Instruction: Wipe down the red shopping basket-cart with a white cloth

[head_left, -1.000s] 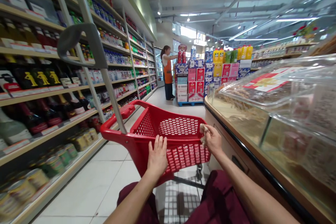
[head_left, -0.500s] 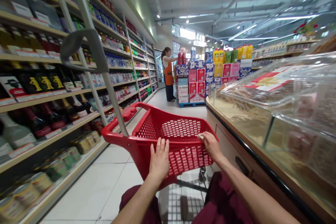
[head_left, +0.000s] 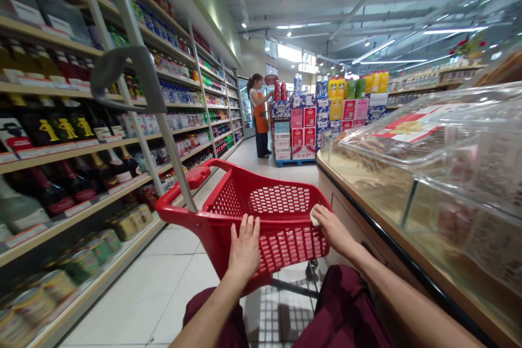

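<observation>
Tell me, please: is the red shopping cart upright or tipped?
Upright: the red shopping cart has its opening facing up and a wheel underneath.

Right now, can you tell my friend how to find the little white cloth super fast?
Look for the red shopping cart in the middle, then go to its end beside the glass-sided counter. There, the person's right hand holds the white cloth at the cart's rim. It's the small pale patch under the fingers, standing out against bright red plastic.
</observation>
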`<state>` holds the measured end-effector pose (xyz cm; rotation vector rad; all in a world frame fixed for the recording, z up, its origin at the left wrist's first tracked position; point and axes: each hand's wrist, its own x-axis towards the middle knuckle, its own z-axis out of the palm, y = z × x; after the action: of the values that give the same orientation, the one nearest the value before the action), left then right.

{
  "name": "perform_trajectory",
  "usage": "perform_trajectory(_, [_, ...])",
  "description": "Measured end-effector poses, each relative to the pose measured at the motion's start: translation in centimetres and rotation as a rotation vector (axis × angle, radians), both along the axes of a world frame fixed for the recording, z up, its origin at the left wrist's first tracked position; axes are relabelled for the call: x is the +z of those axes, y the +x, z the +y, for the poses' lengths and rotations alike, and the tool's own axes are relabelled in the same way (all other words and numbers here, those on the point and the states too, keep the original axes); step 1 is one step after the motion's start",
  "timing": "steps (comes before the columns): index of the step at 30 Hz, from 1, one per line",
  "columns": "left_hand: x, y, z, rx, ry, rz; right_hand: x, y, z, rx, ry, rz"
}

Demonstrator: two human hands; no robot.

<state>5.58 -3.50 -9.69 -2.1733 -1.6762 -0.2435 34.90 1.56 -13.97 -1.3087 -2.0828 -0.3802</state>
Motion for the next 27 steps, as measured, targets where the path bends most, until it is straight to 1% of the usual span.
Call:
perform_trajectory(2, [0.1,0.1,-0.1,-0.011,-0.007,-0.01,-1.2,1.3,0.0,-0.048,0.029,0.063])
perform_trajectory(4, [0.1,0.4,-0.2,-0.011,-0.017,-0.023,-2.0,1.4,-0.2,-0.127,0.055,0.148])
perform_trajectory(6, [0.2,0.7,-0.2,0.005,-0.024,-0.034,-2.3,-0.2,-0.3,-0.148,0.073,0.212])
perform_trajectory(10, [0.4,0.8,-0.3,0.021,-0.04,-0.03,-1.9,-5.4,-0.3,-0.017,0.096,0.199])
perform_trajectory(12, [0.6,0.6,-0.3,0.013,-0.053,-0.015,-1.7,-6.1,-0.2,-0.018,0.086,0.167])
perform_trajectory(13, [0.6,0.5,-0.3,0.009,-0.057,-0.009,-1.6,-5.6,-0.2,-0.045,0.076,0.155])
perform_trajectory(17, [0.6,0.7,-0.3,0.007,-0.05,-0.012,-2.5,-1.9,0.0,-0.223,0.07,0.171])
perform_trajectory(19, [0.4,1.0,-0.3,0.015,-0.04,-0.023,-2.9,-1.3,-0.1,-0.27,0.084,0.195])
perform_trajectory(21, [0.2,1.1,-0.3,0.021,-0.03,-0.024,-3.1,-1.8,-0.3,-0.238,0.097,0.206])
perform_trajectory(24, [0.0,0.9,-0.2,0.016,-0.022,0.001,-2.9,-2.4,-0.5,-0.118,0.083,0.185])
perform_trajectory(25, [0.0,0.7,-0.2,0.011,-0.022,0.011,-2.7,-2.2,-0.5,-0.105,0.073,0.184])
perform_trajectory(27, [0.0,0.6,-0.2,0.007,-0.022,0.024,-2.6,-1.3,-0.5,-0.135,0.057,0.202])
